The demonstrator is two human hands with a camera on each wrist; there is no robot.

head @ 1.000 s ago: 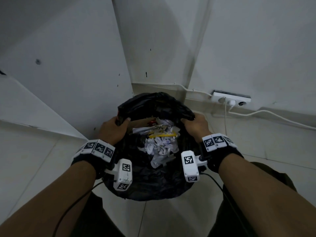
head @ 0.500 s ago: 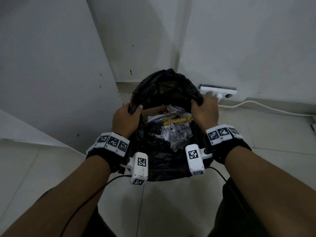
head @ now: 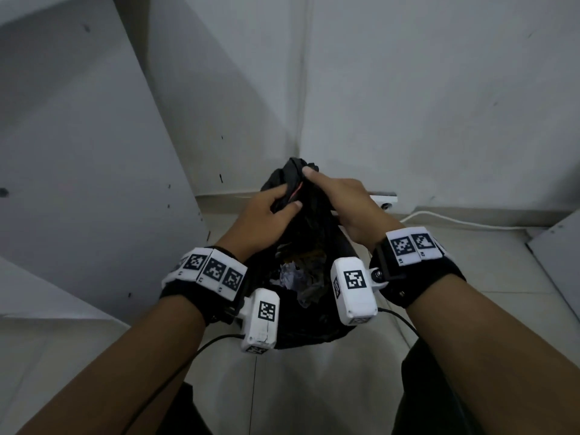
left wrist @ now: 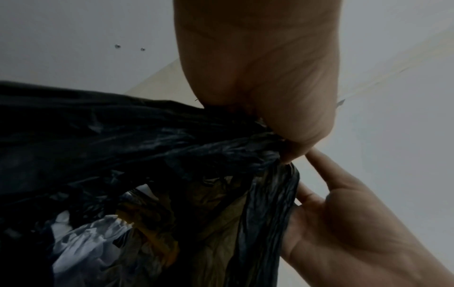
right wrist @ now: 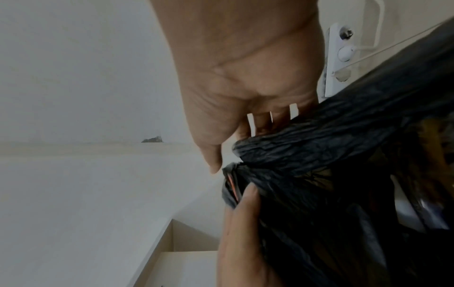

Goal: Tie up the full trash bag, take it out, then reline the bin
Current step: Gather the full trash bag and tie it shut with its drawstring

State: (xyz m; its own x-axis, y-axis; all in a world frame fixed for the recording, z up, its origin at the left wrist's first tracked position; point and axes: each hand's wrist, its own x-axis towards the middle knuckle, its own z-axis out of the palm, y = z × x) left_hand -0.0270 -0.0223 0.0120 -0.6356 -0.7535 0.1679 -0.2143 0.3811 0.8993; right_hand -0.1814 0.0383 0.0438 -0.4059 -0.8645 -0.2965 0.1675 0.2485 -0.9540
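Black crinkled plastic trash bag (head: 314, 321) sits on the pale tiled floor (head: 314, 387) in the wall corner, its mouth gathered up into a bunch at the top. Left hand (head: 266, 221) has its fingers curled round the gathered plastic on the bag's left side, thumb pressed across the front; in the left wrist view the plastic bunches into a twisted rope straight into that grip (left wrist: 265, 93). Right hand (head: 348, 202) grips the bunch from the bag's right side, index finger laid up over the top of the bunch; in the right wrist view its fingers (right wrist: 260, 120) wrap the roll of plastic. Hands are just beside each other at the neck of the bag. A thin orange-red strip (right wrist: 232, 186) shows in the folds at the neck. Below the neck the bag gapes open toward the person, with crumpled white paper (head: 292, 277) and yellowish-brown waste (left wrist: 152, 233) inside. White power strip (head: 384, 200) lies on the floor behind the bag, right of it, with a white cable (head: 455, 219) trailing right from it.
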